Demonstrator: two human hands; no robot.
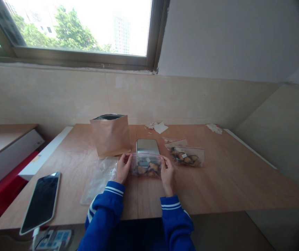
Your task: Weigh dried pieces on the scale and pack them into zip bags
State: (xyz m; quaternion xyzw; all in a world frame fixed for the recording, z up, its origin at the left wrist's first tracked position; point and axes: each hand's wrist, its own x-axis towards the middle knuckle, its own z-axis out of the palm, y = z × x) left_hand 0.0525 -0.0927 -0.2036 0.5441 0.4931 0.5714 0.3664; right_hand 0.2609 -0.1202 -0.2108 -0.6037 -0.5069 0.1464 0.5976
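Observation:
A clear zip bag with a red seal line and brown, dark-edged pieces inside is stretched between my two hands. My left hand pinches its upper left corner, and my right hand pinches the upper right one. Just behind the bag lies a flat scale-like device with a silvery top, its near part hidden. To the left, an open brown paper pouch stands upright. Empty-looking clear plastic bags lie flat beside my left hand. Filled zip bags rest to the right of my right hand.
A smartphone with a white cable lies at the table's front left edge. Crumpled paper scraps sit near the wall, and another white scrap lies at the back right. A second table stands on the left.

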